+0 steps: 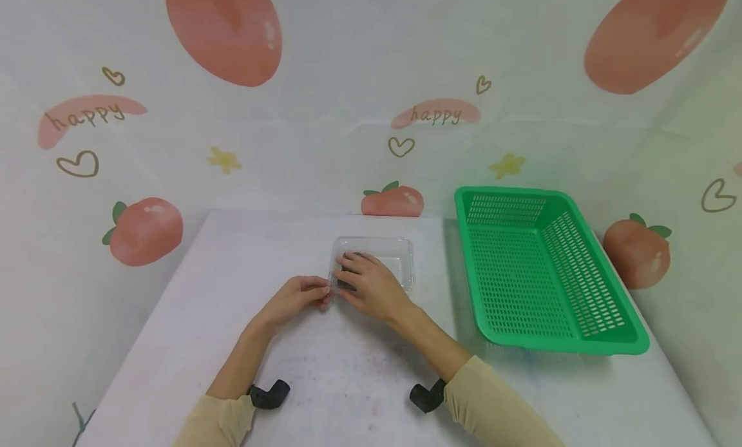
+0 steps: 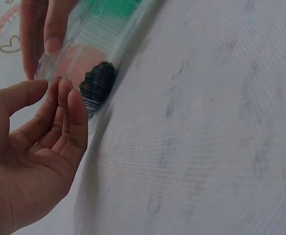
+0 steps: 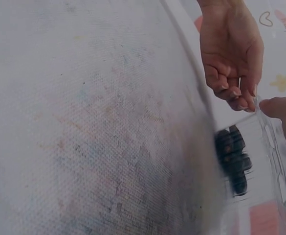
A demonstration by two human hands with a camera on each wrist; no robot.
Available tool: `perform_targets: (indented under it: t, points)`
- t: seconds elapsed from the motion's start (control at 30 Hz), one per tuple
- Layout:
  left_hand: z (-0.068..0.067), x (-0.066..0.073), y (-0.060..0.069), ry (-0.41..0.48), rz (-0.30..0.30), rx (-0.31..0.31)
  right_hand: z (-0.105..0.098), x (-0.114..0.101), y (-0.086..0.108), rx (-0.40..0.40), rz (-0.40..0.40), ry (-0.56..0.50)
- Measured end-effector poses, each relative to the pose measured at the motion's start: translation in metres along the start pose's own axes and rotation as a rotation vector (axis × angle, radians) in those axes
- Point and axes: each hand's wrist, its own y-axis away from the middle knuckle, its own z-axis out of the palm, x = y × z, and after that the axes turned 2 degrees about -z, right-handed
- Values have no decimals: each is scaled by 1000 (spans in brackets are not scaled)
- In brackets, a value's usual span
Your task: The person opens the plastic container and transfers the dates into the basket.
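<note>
A clear plastic box (image 1: 401, 264) sits on the white table, its top facing up. Inside its left end lies a dark, lumpy bundle (image 3: 233, 159), seen through the wall; its kind cannot be made out. At the box's near left corner my left hand (image 1: 301, 297) pinches the rim between thumb and fingertips. My right hand (image 1: 373, 288) lies over the left part of the box with its fingers extended, covering most of the dark bundle in the head view. In the right wrist view its thumb (image 3: 277, 106) touches the rim beside the left fingertips.
To the right, a green plastic basket (image 1: 482, 324) with slotted walls stands on the table (image 1: 278, 241). Behind the table hangs a white backdrop (image 1: 324, 138) printed with fruit, hearts and stars. Black wrist pieces (image 1: 270, 394) show at both forearms.
</note>
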Motion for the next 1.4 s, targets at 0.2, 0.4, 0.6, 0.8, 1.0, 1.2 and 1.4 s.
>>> perform_targets:
  t: [0.2,0.4,0.6,0.8,1.0,1.2,1.4]
  points:
    - [2,2,-1,25,-12,6,-1,0,-1,-3,-2,0]
    - [5,3,-4,32,-21,46,0,1,-1,1,10,1]
    - [10,3,-6,68,-13,95,5,0,-2,39,3,33]
    - [13,2,-9,69,-3,113,7,-1,-2,69,-20,42]
    - [15,1,-9,47,-14,142,10,0,-3,98,-59,48]
    - [14,2,-6,62,-18,141,9,-1,-5,96,-88,115]
    - [15,2,-5,77,-38,144,11,-4,-5,94,-143,288]
